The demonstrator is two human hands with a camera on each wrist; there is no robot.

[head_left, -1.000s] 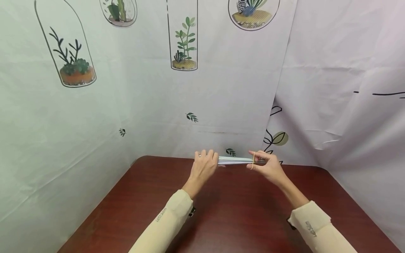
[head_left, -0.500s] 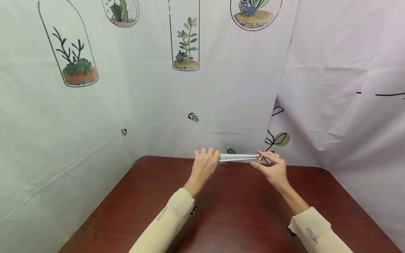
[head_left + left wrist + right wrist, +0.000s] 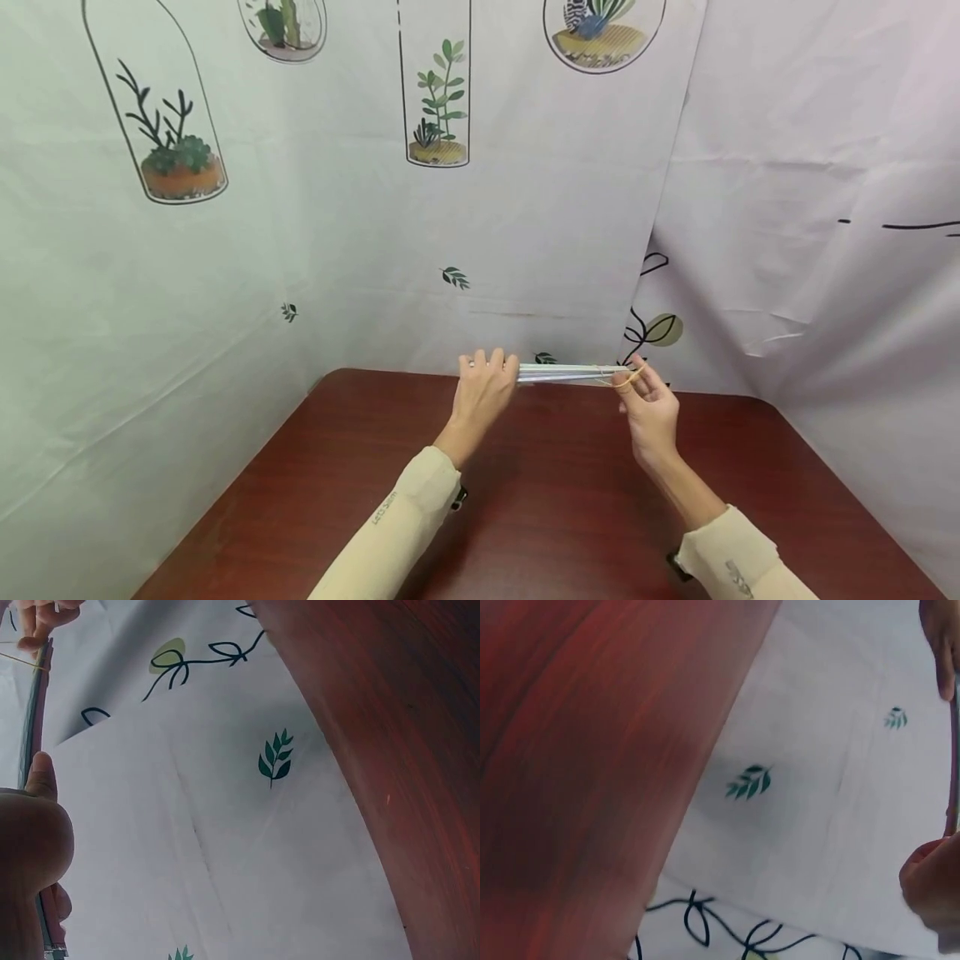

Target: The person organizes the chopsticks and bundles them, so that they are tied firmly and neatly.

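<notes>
Level above the far edge of the table runs a bundle of long, slim, pale sticks (image 3: 558, 372). My left hand (image 3: 483, 396) grips it near its left part, knuckles up. At the bundle's right end, my right hand (image 3: 651, 417) holds a thin yellow rubber band (image 3: 632, 380) stretched over thumb and fingers. Part of the band loops back around the sticks. In the left wrist view the sticks (image 3: 34, 720) show greenish and dark pink sides, and the band (image 3: 19, 661) stretches off from them. The right wrist view shows the right hand (image 3: 934, 889) at the bundle's lower end.
Below both hands lies a dark red-brown wooden table (image 3: 540, 500) with rounded far corners. White cloth (image 3: 360, 250) printed with plants and leaves hangs close behind its far edge and along both sides.
My right hand has moved right and turned upward, drawing the rubber band from upright around the sticks out past their right end. My left hand keeps its grip, slightly higher.
</notes>
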